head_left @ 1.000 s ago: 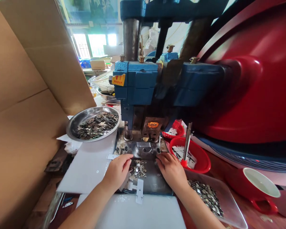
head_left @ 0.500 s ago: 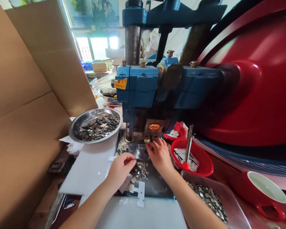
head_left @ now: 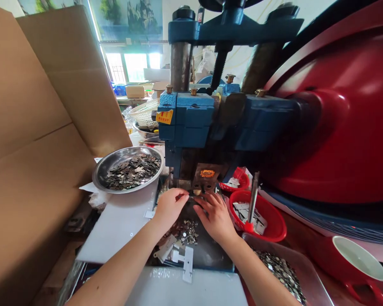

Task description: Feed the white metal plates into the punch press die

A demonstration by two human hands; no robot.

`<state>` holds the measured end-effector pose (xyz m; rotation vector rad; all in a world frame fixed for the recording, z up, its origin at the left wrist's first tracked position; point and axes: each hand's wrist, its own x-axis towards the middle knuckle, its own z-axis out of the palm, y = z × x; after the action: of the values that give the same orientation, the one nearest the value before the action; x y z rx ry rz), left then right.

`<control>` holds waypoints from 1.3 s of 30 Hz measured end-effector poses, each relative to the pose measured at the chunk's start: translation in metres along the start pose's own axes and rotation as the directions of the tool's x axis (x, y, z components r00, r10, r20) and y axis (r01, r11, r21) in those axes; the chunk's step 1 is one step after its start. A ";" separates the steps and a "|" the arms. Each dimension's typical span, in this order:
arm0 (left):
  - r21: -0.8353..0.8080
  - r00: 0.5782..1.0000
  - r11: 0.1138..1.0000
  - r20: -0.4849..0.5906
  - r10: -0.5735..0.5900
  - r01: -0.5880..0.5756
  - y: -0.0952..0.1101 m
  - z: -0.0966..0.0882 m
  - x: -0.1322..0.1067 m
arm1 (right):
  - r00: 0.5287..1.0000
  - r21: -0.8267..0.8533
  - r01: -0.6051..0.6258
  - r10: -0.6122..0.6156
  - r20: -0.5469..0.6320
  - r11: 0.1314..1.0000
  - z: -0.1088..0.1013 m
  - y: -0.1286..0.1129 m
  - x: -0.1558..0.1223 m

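Both my hands reach under the blue press head onto the dark die plate. My left hand has its fingers curled in a pinch at the die, on something too small to name. My right hand lies beside it with fingers extended toward the same spot below the orange-labelled punch block. Just behind my hands on the plate sits a small heap of shiny metal pieces. A few flat white metal brackets lie at the plate's near edge.
A steel bowl of dark metal scraps stands at left on a white board. A red bowl with a rod, a clear tray of small parts and a red cup stand at right. Cardboard walls the left; a red flywheel guard looms right.
My left hand moved forward from the heap of pieces up to the die. My right hand drew back slightly from the punch and now rests beside the left.
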<state>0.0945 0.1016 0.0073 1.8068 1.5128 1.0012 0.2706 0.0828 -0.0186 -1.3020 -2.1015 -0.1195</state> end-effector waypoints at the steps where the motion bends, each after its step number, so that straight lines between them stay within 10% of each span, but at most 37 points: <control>1: 0.022 1.000 1.000 0.002 0.003 -0.003 0.001 0.003 0.002 | 1.000 0.035 -0.016 0.017 -0.020 0.999 0.001 0.002 -0.001; 39: 0.137 0.970 0.961 0.005 0.241 -0.240 -0.014 0.017 0.012 | 0.992 -0.201 0.112 -0.097 0.082 0.973 -0.013 -0.008 0.001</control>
<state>0.1020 0.1165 -0.0116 2.1257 1.4224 1.0429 0.2704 0.0745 -0.0060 -1.3301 -2.2679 -0.3492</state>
